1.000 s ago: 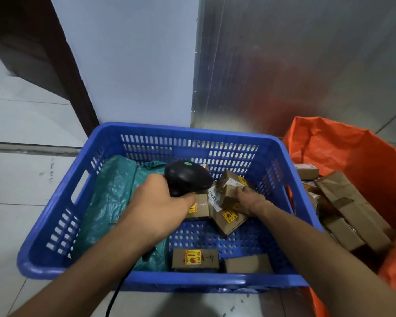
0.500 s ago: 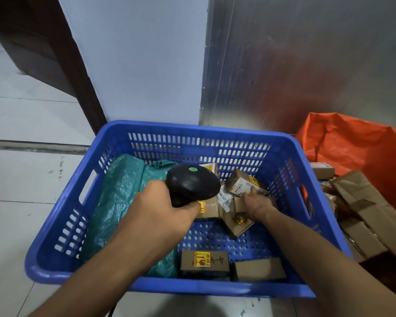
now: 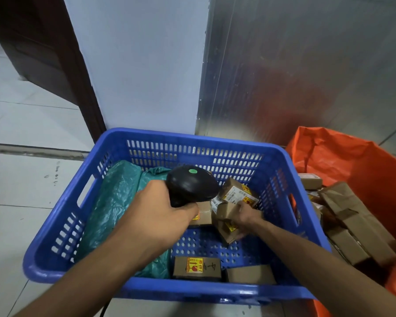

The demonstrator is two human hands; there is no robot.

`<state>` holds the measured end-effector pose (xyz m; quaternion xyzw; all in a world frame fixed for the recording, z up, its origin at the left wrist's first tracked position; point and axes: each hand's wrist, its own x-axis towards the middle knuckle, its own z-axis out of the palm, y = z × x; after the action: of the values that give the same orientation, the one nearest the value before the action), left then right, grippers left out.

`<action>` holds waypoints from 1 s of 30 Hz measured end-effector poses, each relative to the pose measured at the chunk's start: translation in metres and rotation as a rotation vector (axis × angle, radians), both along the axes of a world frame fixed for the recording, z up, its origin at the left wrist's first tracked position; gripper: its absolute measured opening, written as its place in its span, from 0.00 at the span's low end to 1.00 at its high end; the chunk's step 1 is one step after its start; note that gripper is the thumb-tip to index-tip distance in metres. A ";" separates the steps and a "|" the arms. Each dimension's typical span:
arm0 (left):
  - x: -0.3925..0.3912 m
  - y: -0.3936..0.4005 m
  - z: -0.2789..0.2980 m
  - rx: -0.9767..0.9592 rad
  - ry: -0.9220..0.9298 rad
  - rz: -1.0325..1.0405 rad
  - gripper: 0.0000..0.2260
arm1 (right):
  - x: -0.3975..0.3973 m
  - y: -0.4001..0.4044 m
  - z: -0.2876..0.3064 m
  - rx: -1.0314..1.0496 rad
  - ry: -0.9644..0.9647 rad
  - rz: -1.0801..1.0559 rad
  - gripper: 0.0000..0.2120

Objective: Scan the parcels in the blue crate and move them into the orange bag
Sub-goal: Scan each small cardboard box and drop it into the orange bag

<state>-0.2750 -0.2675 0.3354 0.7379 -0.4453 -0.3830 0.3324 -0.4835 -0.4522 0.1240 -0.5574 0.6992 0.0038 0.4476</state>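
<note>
Crate floor [image 3: 199,243] bare mid; green bag [image 3: 114,202] fills left.

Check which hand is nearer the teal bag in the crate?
Left. The left hand, gripping the scanner, hangs right over the teal bag's right edge. The right hand holds a box farther right, across the crate.

The left hand [image 3: 160,216] wraps the handle of the black scanner [image 3: 192,185], so the handle and trigger are hidden under its fingers, and the scanner's head covers part of the small box [image 3: 202,216] just beyond the knuckles. The right hand [image 3: 246,219] covers the near faces of the cardboard parcel [image 3: 236,197] it grips, whose white label print is too small to read. Right of that hand, the orange bag [image 3: 343,156] is cut off by the picture's edge.
</note>
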 end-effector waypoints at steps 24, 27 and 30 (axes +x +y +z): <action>0.000 0.020 0.022 -0.087 -0.052 -0.065 0.04 | -0.006 0.078 0.115 -0.049 -0.450 -0.268 0.15; -0.004 0.021 0.025 -0.093 -0.039 -0.072 0.04 | -0.004 0.100 0.147 -0.030 -0.565 -0.240 0.15; -0.009 0.024 0.026 -0.109 -0.040 -0.082 0.04 | -0.003 0.123 0.176 -0.070 -0.641 -0.190 0.15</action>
<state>-0.2843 -0.2435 0.3617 0.7074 -0.5020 -0.3566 0.3470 -0.4867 -0.3295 0.2999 -0.4774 0.5716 -0.2375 0.6237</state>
